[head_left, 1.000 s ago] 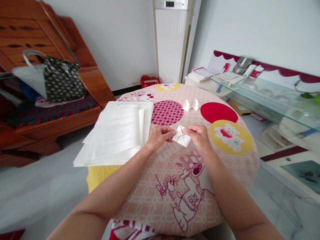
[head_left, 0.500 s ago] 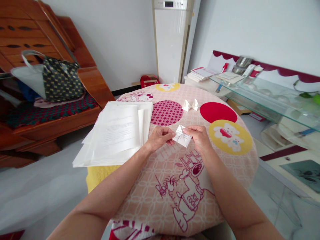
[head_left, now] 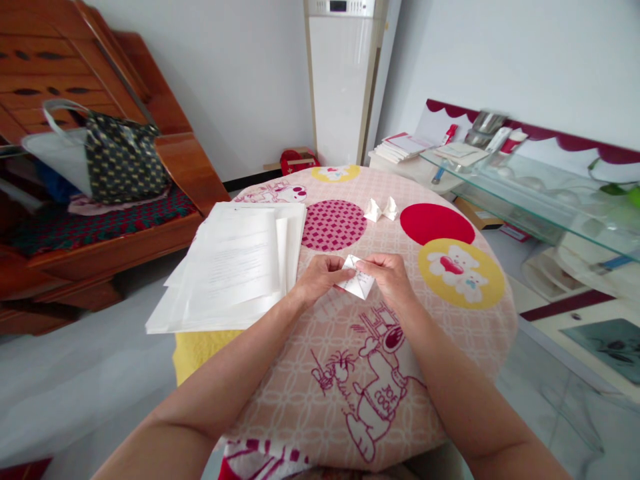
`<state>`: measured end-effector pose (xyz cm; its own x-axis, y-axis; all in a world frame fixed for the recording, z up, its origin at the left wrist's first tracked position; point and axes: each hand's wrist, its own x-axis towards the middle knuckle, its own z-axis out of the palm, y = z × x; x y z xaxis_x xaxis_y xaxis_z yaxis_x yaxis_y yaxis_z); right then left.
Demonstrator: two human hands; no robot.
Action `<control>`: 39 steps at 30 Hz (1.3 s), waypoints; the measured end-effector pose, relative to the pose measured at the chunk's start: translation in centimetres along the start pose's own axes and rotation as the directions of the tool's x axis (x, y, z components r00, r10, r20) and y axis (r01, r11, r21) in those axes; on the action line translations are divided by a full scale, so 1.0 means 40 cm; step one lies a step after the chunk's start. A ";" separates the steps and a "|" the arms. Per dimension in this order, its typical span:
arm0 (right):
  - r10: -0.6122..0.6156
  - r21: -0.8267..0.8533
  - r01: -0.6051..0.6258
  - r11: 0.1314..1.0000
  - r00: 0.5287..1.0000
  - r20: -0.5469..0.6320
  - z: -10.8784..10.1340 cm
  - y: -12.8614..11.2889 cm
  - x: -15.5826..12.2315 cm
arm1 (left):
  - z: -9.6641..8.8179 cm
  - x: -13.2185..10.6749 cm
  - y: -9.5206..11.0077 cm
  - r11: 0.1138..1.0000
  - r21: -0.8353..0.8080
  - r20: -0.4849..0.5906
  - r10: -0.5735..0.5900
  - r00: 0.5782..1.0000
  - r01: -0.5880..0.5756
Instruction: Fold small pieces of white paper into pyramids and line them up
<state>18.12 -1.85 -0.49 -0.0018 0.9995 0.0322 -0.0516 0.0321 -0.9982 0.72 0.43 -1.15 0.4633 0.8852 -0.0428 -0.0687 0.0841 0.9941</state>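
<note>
The left hand [head_left: 323, 277] and right hand [head_left: 387, 275] are pinching, fingers closed, a small, flat, creased, diamond-shaped white folded paper [head_left: 359, 287] over the round, pink-patterned, cloth-covered desk [head_left: 320, 333], whose curved right edge is leaving open room beyond the right hand.

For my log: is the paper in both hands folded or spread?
Folded: the paper is a small, squarish packet with diagonal fold lines.

Matt paper here in the folded square [head_left: 359, 284], smooth paper again in the stack [head_left: 235, 267], soft-looking matt fabric for the tablecloth [head_left: 310, 400], glossy wood on the bench [head_left: 186, 163], clear glass in the shelf [head_left: 545, 207], shiny metal containers [head_left: 489, 122]!
</note>
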 end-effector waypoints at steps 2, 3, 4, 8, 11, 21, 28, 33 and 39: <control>0.004 0.004 -0.004 1.000 1.000 0.001 0.002 0.000 0.000 | 0.000 -0.001 0.000 1.000 0.025 -0.005 0.008 1.000 -0.008; 0.008 0.006 -0.008 1.000 1.000 0.002 0.003 0.000 0.001 | -0.001 -0.001 0.001 0.999 0.043 0.000 0.014 1.000 -0.014; 0.011 0.006 -0.011 1.000 1.000 0.002 0.003 0.001 0.001 | -0.001 -0.001 0.002 0.998 0.062 0.008 0.018 1.000 -0.018; -0.002 -0.011 0.002 1.000 1.000 -0.012 0.006 0.006 0.003 | 0.001 -0.002 0.006 0.996 0.086 0.017 0.010 1.000 -0.012; -0.021 -0.029 0.021 0.999 1.000 -0.023 0.007 0.008 0.004 | 0.004 -0.003 0.007 0.996 0.092 -0.009 -0.017 1.000 0.018; -0.008 0.002 0.008 1.000 1.000 -0.007 0.008 0.013 0.004 | -0.002 0.001 0.011 0.997 0.070 0.038 -0.022 0.999 0.019; 0.008 0.030 -0.006 1.000 0.999 -0.038 -0.002 -0.001 0.012 | -0.007 0.005 0.007 0.995 0.038 -0.035 -0.094 0.995 0.095; 0.012 0.026 -0.010 1.000 0.997 -0.080 -0.020 -0.002 0.021 | -0.014 0.006 0.013 0.988 0.058 -0.048 -0.141 0.989 0.143; 0.003 0.004 -0.003 1.000 0.998 -0.065 -0.015 -0.003 0.017 | -0.013 0.005 0.009 0.993 0.055 0.006 -0.101 0.995 0.101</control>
<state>18.71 -1.19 -0.39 0.0627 0.9977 0.0258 -0.0559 0.0293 -0.9980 0.32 0.89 -0.85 0.4730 0.8694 -0.1428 0.0273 0.1475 0.9887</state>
